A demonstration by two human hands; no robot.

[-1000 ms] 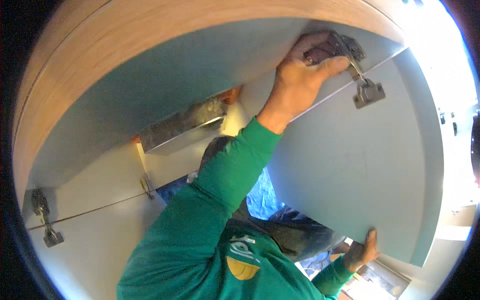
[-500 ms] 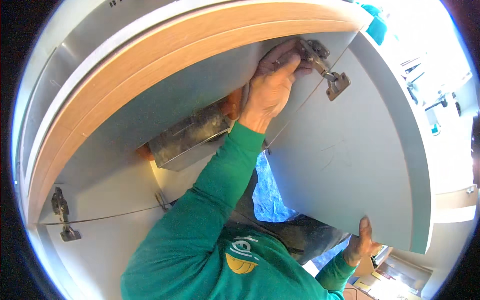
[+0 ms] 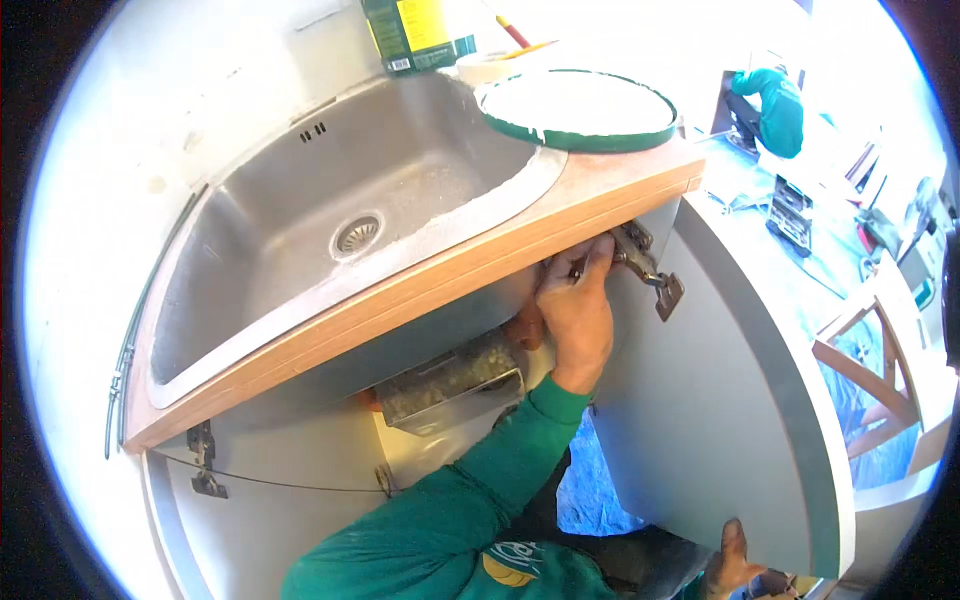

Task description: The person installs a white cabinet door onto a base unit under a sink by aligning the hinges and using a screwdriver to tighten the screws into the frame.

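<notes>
My left hand (image 3: 577, 315) reaches up under the front edge of the worktop, thumb and fingers closed at the inner end of a metal cabinet hinge (image 3: 648, 272). Whether anything small is between the fingertips is hidden. The hinge joins the cabinet's side panel to an open pale grey cabinet door (image 3: 715, 400) on the right. Low on that door, my right hand (image 3: 733, 562) grips its bottom edge, the thumb lying on the inner face. A second hinge (image 3: 205, 460) shows at the left, on another open door (image 3: 290, 530).
Above sits a steel sink (image 3: 270, 240) in a wood-edged worktop (image 3: 400, 350). A round green-rimmed lid (image 3: 590, 143) and a green and yellow container (image 3: 415, 35) rest behind. Inside the cabinet is a dusty grey box (image 3: 450, 380). Another person in green (image 3: 775, 110) crouches far right, near a wooden frame (image 3: 880, 370).
My view has tilted up, bringing the sink, the lid and the other person into sight. Both hands keep their places at the hinge and the door's bottom edge.
</notes>
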